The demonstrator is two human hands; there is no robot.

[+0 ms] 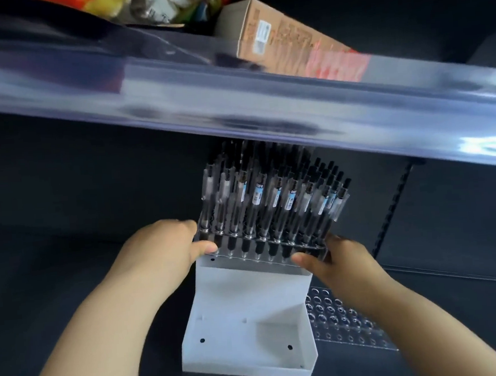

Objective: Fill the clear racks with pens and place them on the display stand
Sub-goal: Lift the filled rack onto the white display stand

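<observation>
Both your hands are grasping the clear acrylic rack (263, 255) packed with black click pens (271, 203). The left hand (168, 246) pinches its left end and the right hand (342, 257) curls round its right end, thumb on the front edge. The rack hangs at the top step of the white stepped display stand (248, 299); whether it touches that step I cannot tell.

The nearest danger is overhead. The rear pens' tops run up behind the blurred clear plastic strip (264, 104) along the upper shelf's front edge, so any lift could knock them against it and jolt pens out of their holes. The pens sit loose and lean away from you. Tip the rack further and, in my judgement, they slide or fan out.

Watch the stand too. It looks light and stands free on the dark shelf (72, 288), so a push from the rack could slide it back or tip it. Your right thumb lies low at the rack's front edge and may get trapped as it seats. An empty clear rack with rows of holes (347, 324) lies just beside the stand on the right, where your right forearm could sweep it.
</observation>
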